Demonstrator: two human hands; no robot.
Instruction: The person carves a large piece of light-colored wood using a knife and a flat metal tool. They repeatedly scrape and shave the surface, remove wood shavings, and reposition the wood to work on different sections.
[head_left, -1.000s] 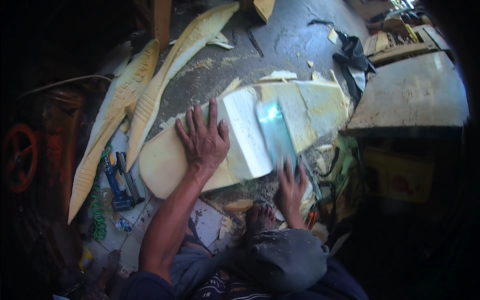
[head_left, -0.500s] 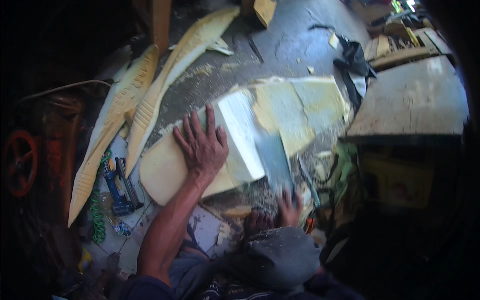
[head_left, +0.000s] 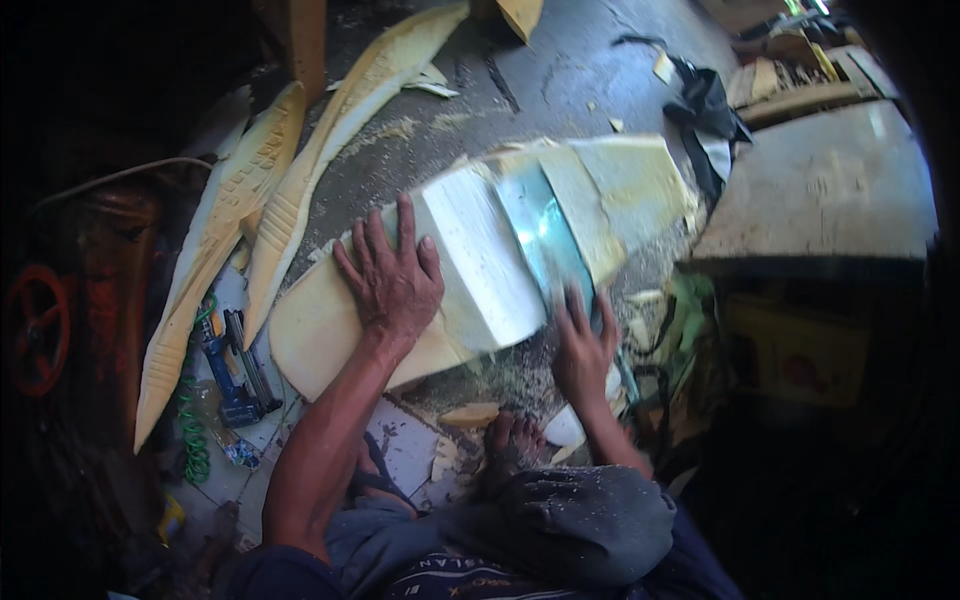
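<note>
A long slab of pale yellow foam (head_left: 310,335) with a rounded near-left end lies across the floor. A bright white cut band (head_left: 483,258) crosses its middle. My left hand (head_left: 395,290) lies flat on the slab left of that band, its fingers spread. A wide, shiny blue-grey metal blade (head_left: 545,225) rests across the foam just right of the white band. My right hand (head_left: 585,345) grips the blade's near end, slightly blurred; its handle, if any, is hidden.
Two long carved foam pieces (head_left: 345,115) (head_left: 225,230) lie at the left. Beside them are a blue nail gun (head_left: 235,375) and a coiled green hose (head_left: 195,440). A pale board (head_left: 825,190) stands at the right, near a black cloth (head_left: 705,110). My bare foot (head_left: 515,437) is close below the slab.
My right hand has pushed the blade away from me, farther across the foam. My left hand stays pressed on the slab; the whole view has shifted slightly.
</note>
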